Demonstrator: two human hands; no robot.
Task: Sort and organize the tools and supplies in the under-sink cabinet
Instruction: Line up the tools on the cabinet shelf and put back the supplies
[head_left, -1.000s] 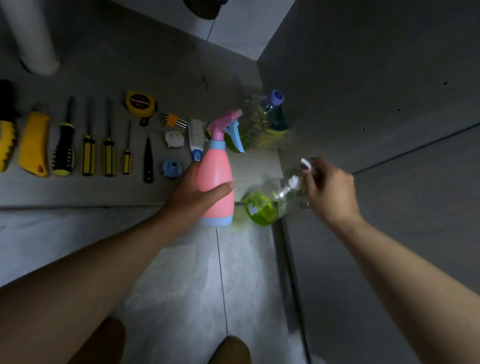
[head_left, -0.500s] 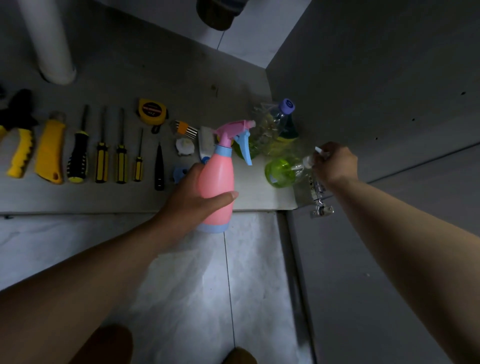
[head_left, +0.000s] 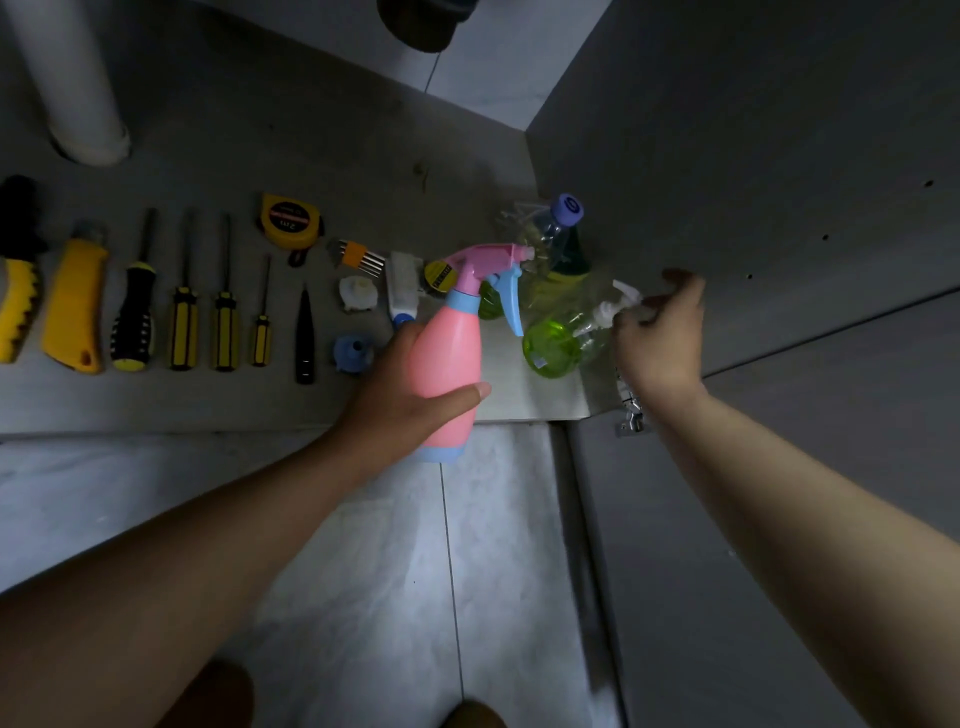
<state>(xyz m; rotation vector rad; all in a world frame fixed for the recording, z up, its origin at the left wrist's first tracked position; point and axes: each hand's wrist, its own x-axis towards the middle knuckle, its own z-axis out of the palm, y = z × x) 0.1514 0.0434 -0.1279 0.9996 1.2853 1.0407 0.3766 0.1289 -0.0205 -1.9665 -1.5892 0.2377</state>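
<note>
My left hand (head_left: 400, 395) grips a pink spray bottle (head_left: 447, 364) with a blue trigger, held upright over the front edge of the cabinet floor (head_left: 208, 405). A clear green spray bottle (head_left: 553, 345) lies on its side in the cabinet's right front corner, white nozzle toward the side wall. My right hand (head_left: 657, 338) hovers at that nozzle with its fingers loosened and spread, gripping nothing. Behind stands a green bottle with a purple cap (head_left: 563, 244).
Tools lie in a row on the cabinet floor: yellow pliers (head_left: 18, 306), a yellow utility knife (head_left: 72, 306), several screwdrivers (head_left: 182, 327), a tape measure (head_left: 288, 221), hex keys (head_left: 358, 257). A white drain pipe (head_left: 78, 93) stands at back left. A door hinge (head_left: 628, 410) juts at the right wall.
My right hand carried the green bottle from the floor edge into the cabinet's right corner, laid it down and loosened its fingers. The left hand kept hold of the pink bottle.
</note>
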